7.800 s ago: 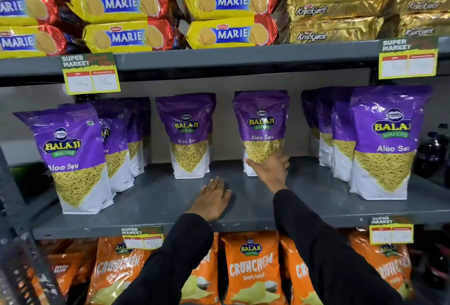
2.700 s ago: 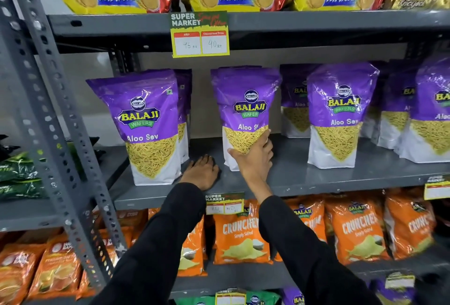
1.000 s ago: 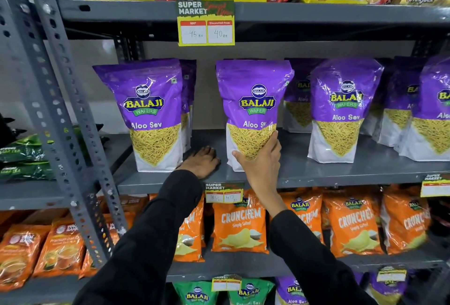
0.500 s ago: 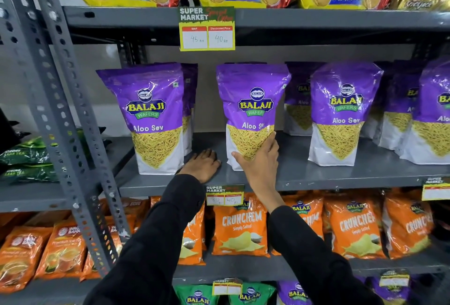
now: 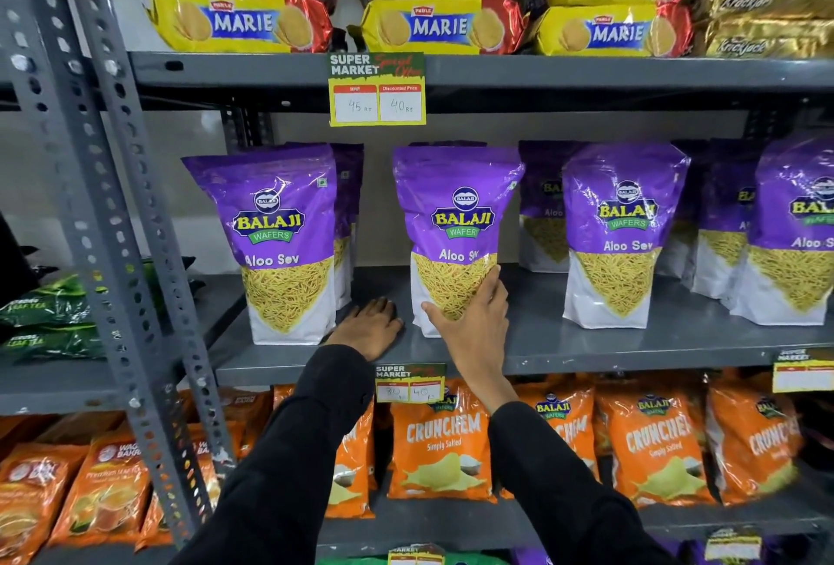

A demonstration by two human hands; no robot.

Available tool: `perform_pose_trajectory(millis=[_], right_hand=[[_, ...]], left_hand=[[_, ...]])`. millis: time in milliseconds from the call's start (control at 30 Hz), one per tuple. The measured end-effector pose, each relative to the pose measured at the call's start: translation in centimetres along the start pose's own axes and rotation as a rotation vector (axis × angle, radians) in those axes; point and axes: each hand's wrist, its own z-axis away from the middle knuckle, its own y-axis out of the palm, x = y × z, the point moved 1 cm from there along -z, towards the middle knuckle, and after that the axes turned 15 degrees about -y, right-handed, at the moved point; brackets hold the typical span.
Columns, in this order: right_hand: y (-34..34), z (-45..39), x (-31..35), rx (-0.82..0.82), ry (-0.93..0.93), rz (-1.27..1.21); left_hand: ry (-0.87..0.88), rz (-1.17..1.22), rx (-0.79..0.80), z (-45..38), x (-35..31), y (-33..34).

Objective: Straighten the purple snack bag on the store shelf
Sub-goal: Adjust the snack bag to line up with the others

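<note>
A purple Balaji Aloo Sev bag (image 5: 456, 212) stands upright near the front of the grey middle shelf (image 5: 586, 345), facing me. My right hand (image 5: 474, 321) grips its lower front, thumb at the left corner and fingers around the right side. My left hand (image 5: 368, 327) lies flat, palm down, on the shelf just left of that bag, touching nothing else. Both arms wear black sleeves.
More purple Aloo Sev bags stand to the left (image 5: 280, 244) and right (image 5: 620, 235). Yellow Marie biscuit packs (image 5: 442, 25) fill the shelf above, orange Crunchem bags (image 5: 440, 442) the one below. A perforated grey upright (image 5: 104, 203) rises at left. Price tags (image 5: 377, 90) hang from shelf edges.
Over the last second the held bag stays in my right hand with little shift. My left hand stays flat on the shelf. The view has tilted slightly.
</note>
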Motion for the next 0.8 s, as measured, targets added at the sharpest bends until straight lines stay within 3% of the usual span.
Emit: perform_pose_trajectory(millis=[800], right_hand=[[-0.19, 0.26, -0.28, -0.012, -0.006, 0.014]], left_hand=[[0.018, -0.032, 0.017, 0.46, -0.09, -0.32]])
